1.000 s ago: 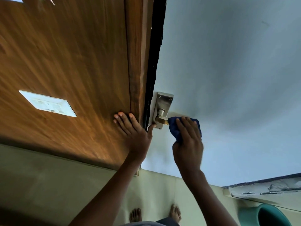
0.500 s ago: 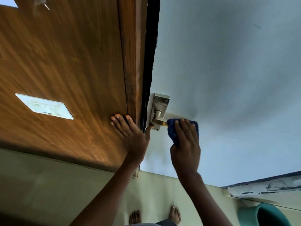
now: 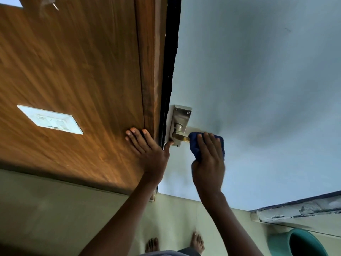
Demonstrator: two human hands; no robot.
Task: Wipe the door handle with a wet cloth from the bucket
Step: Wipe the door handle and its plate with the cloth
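Over on the far left a white switch plate sits on the wood-grain wall panel, and next comes the left hand, flat and open against the wooden frame, holding nothing, its thumb reaching across the dark gap to touch the lower end of the metal backplate. Just right of that, the door handle juts out from the pale blue door, its brass neck bare while the lever end is swallowed by the blue cloth. The right hand is wrapped over that cloth, fingers curled down and squeezing it around the lever. So we're in the wiping step itself, lever half covered. Next, I'd say, the cloth needs to slide inward along the neck to the backplate, with the left hand bracing so the door doesn't swing. Far bottom right, the green bucket waits on the floor, well apart from the handle
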